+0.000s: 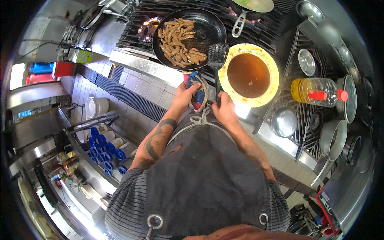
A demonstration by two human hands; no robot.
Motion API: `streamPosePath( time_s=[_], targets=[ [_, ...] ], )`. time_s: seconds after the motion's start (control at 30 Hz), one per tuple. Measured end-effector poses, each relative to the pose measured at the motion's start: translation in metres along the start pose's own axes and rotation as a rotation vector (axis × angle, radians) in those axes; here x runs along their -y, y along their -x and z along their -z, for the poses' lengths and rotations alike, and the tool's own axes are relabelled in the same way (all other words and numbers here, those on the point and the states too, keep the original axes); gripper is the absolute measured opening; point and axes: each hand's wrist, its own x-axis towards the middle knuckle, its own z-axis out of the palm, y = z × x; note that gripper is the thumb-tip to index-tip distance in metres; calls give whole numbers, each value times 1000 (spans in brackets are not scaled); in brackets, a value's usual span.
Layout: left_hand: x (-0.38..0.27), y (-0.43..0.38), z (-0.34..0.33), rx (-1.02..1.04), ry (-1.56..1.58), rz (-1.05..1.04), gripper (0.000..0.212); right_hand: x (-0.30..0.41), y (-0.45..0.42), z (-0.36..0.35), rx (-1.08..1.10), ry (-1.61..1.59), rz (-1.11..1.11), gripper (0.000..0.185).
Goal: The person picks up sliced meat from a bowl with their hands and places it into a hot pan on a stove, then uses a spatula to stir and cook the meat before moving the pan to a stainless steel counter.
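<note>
A large black frying pan (pixel 210 28) sits on the stove grate with browned meat strips (pixel 177 42) gathered on its left side. My left hand (pixel 184 94) grips a folded patterned cloth (pixel 197 90) just below the pan's near rim, where the handle would be; the handle itself is hidden. In my right hand (pixel 223 109) is the handle of a black slotted spatula (pixel 217 57), its blade at the pan's right edge. Right of the spatula, close to it, stands a yellow-rimmed container (pixel 271 72) of brown liquid (pixel 249 76).
Flames show beside the pan. A second pan (pixel 255 4) stands at the back, its handle pointing toward me. On the right range are an oil bottle (pixel 315 91), an upturned metal bowl (pixel 284 122) and a saucepan (pixel 333 139). Blue-lidded containers (pixel 103 150) fill a rack at left.
</note>
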Motion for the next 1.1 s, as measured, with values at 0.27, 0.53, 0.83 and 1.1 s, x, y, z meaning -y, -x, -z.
streamPosePath(
  time_s=[0.27,0.53,0.83,1.1],
  targets=[
    [18,7,20,-105,352,-55,30,30,0,68,5,-95,52,39],
    [15,-4,11,-116,493,-172,33,63,-57,154,365,134,125,30],
    [0,-27,-32,-406,291,-114,29,68,-77,164,493,207,126,31],
    [0,-10,-23,-97,499,61,34,63,-71,160,413,104,107,30]
  ],
)
